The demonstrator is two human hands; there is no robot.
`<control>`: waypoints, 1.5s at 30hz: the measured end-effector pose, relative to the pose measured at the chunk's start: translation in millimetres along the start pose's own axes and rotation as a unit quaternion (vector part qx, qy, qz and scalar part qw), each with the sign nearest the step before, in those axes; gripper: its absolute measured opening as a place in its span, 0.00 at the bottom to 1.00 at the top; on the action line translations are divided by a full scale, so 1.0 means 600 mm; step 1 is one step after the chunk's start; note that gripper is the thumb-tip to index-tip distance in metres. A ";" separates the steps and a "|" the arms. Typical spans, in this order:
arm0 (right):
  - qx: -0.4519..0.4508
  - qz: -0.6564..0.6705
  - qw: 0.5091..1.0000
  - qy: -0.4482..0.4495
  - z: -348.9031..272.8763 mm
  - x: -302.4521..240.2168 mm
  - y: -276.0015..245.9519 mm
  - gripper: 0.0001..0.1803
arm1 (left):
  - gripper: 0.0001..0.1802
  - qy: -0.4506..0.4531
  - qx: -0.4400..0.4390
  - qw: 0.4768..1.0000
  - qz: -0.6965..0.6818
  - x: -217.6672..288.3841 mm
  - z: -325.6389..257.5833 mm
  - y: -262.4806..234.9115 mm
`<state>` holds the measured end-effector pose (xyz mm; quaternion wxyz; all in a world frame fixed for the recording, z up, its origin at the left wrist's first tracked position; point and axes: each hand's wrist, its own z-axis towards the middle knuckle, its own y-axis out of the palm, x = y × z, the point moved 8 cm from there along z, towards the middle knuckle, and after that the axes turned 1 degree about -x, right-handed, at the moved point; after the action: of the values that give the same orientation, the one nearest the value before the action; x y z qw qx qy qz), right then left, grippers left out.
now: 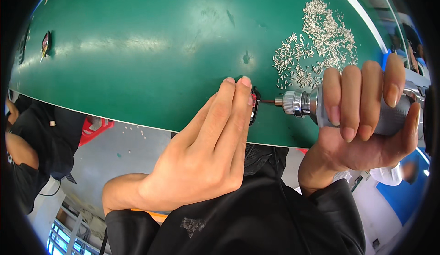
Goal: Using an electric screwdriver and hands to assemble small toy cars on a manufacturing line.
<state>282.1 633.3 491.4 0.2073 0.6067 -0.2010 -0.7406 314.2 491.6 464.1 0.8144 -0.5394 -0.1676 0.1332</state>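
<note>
Black device, at the left hand's straight, close-set fingertips (any pinch hidden), looks mid-work: bit at its edge, finished part not visible; unused screws lie ahead of the right hand, curled around 1 power screwdriver.

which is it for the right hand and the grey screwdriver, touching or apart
Touching: the head view shows the right hand wrapped around the grey screwdriver, gripping its body.

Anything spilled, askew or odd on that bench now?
Small silver screws lie strewn loose at the far right of the green tabletop, with strays and no tray visible; possibly deliberate, but untidy. A dark mark just beyond the left hand looks odd, maybe a stain or scuff.
</note>
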 end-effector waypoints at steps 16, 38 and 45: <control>-0.033 -0.049 0.998 -0.004 0.008 0.012 0.010 0.14 | 0.18 -0.007 0.038 0.999 -0.018 -0.007 -0.007 -0.001; -0.132 -0.086 0.987 0.033 0.019 0.012 0.034 0.12 | 0.19 0.004 0.078 0.996 -0.042 0.000 -0.007 -0.003; -0.124 -0.138 0.982 0.038 0.049 0.042 0.090 0.12 | 0.11 0.017 0.079 0.996 -0.039 -0.020 -0.009 -0.005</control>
<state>252.1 575.6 505.9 0.1839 0.6259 -0.0137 -0.7578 305.4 481.2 463.4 0.8618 -0.4686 -0.1635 0.1046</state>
